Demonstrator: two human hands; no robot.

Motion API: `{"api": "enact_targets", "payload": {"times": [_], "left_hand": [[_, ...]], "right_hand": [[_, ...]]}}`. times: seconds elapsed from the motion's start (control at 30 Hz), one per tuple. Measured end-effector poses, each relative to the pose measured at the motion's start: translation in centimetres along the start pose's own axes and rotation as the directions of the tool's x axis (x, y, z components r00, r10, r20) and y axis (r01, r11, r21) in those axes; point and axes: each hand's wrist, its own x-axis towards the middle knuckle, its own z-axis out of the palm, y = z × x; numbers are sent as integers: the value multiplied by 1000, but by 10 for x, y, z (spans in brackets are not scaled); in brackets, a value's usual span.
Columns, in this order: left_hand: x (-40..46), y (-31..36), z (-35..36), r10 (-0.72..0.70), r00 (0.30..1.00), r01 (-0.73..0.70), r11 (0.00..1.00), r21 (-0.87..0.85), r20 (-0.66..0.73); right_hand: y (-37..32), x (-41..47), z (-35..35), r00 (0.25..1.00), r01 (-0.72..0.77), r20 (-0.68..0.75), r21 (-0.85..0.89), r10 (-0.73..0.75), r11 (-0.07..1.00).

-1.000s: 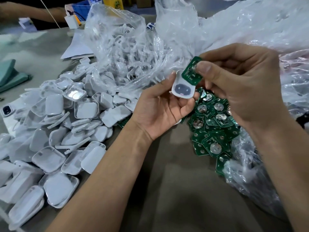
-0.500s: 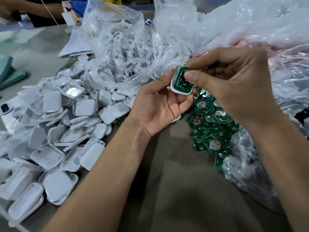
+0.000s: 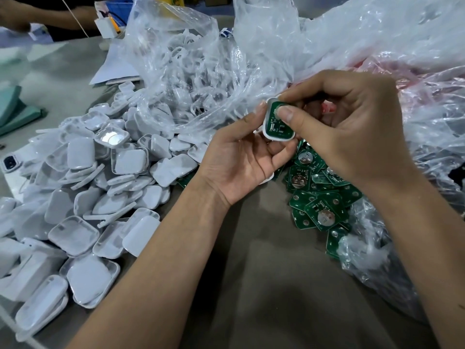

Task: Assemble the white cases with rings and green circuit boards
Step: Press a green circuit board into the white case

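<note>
My left hand (image 3: 241,159) holds a small white case (image 3: 267,129) between thumb and fingers, open side towards me. A green circuit board (image 3: 278,125) lies inside the case. My right hand (image 3: 352,132) presses its thumb on the board's upper part while its fingers curl behind the case. A heap of loose green circuit boards (image 3: 319,197) with round silver cells lies below my hands. Many empty white cases (image 3: 83,197) are piled on the left. White rings fill a clear plastic bag (image 3: 191,71) behind.
Crumpled clear plastic bags (image 3: 377,46) cover the right and back. The grey table (image 3: 264,285) stretches out in front of me. Another person's arm (image 3: 37,13) and a white box sit at the far left back. A teal pad (image 3: 15,109) lies at the left edge.
My right hand brought the green board down from above the case and set it inside. Its thumb now presses the board into the case, which has turned slightly in my left hand.
</note>
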Motion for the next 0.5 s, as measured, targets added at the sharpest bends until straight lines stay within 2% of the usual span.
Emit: {"api": "enact_targets", "payload": {"times": [0.33,0.5], "left_hand": [[1,0,-1,-7,1000,7,1000,16,17],[1,0,-1,-2,1000,2,1000,8,24]], "right_hand": [[-3,1,3,1000,-11,-15,-156,8,988],[-1,0,0,1000,-13,-19,-133,10,991]]}}
